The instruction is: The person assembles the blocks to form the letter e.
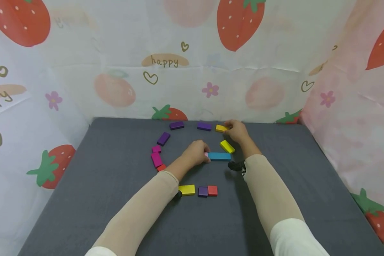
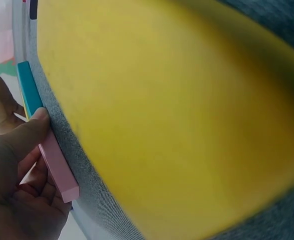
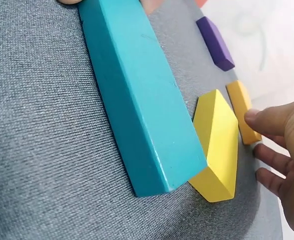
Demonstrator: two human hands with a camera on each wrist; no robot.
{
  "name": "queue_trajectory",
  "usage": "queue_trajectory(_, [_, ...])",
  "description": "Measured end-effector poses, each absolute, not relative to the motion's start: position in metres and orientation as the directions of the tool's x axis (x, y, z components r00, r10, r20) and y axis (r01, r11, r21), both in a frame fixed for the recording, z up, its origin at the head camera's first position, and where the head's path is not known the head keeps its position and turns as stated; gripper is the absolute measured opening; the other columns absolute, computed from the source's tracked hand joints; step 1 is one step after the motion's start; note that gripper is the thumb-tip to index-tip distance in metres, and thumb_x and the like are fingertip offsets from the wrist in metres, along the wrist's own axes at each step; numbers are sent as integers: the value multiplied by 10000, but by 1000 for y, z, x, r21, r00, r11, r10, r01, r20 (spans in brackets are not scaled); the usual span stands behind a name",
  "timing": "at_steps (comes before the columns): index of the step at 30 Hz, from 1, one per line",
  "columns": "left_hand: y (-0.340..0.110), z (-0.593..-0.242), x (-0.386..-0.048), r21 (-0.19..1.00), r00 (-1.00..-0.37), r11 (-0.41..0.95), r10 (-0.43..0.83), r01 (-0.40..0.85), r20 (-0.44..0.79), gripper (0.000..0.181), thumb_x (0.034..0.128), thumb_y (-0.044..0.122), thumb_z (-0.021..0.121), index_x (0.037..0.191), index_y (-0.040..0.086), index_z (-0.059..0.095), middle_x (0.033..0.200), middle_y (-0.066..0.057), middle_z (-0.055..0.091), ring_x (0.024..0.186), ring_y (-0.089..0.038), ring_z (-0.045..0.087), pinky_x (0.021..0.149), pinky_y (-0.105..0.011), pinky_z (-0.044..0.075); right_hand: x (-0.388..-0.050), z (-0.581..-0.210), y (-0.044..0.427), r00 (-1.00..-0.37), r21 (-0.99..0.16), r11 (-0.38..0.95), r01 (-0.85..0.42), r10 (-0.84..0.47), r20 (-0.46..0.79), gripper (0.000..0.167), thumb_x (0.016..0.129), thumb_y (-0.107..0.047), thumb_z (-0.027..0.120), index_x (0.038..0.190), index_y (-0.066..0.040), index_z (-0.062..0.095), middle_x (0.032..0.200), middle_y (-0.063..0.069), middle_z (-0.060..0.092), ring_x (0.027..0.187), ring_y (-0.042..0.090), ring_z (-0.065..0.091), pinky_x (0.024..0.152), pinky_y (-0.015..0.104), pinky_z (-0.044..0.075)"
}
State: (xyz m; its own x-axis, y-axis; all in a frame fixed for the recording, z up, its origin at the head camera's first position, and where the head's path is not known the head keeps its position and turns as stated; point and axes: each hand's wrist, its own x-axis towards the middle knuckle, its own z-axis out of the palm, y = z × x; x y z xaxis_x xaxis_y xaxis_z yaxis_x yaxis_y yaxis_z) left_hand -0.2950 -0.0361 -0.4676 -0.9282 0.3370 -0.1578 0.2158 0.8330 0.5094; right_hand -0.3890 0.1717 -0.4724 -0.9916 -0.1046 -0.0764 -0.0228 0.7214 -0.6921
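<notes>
My left hand (image 1: 196, 153) is at the middle of the table and pinches a pink block (image 2: 60, 167), with the thumb on it close to where it meets a long blue block (image 1: 219, 156). Farther back, my right hand (image 1: 238, 132) pinches the end of a yellow-orange block (image 3: 241, 110) between thumb and fingers as it lies on the cloth. Another yellow block (image 1: 227, 146) lies slanted between that one and the blue block. A purple block (image 1: 204, 126) is just left of the block at my right hand.
An arc of blocks curves down the left: purple (image 1: 176, 125), purple (image 1: 163, 138), magenta (image 1: 156, 160) and red (image 1: 161, 168). Nearer the front are a yellow block (image 1: 187, 190), partly behind my left forearm, a purple block (image 1: 203, 191) and a red block (image 1: 212, 191). Printed curtains border the grey table (image 1: 115, 199).
</notes>
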Motion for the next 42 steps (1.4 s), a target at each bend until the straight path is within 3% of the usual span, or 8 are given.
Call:
queue_trajectory(19, [-36,-470,-296,519,-931,831,326,201,-162,345,890,242,825,1199,108,748,1190,-49,681,1043,-188,596,1005,-369,504,-390,-470,167,-994,-664,747,-20,-86,-67,368,994,-102,676,1350,-26,618,1371,175,615,1267,356,565,1066,473,473])
queue_trajectory(42, [-37,-471,-298,519,-930,828,334,211,-155,362,882,244,832,1206,106,749,1197,-49,696,1061,-188,612,1005,-367,504,-380,-464,171,-995,-675,733,-91,-99,26,292,1004,-144,673,1276,-38,658,1267,165,645,1160,342,589,978,480,521])
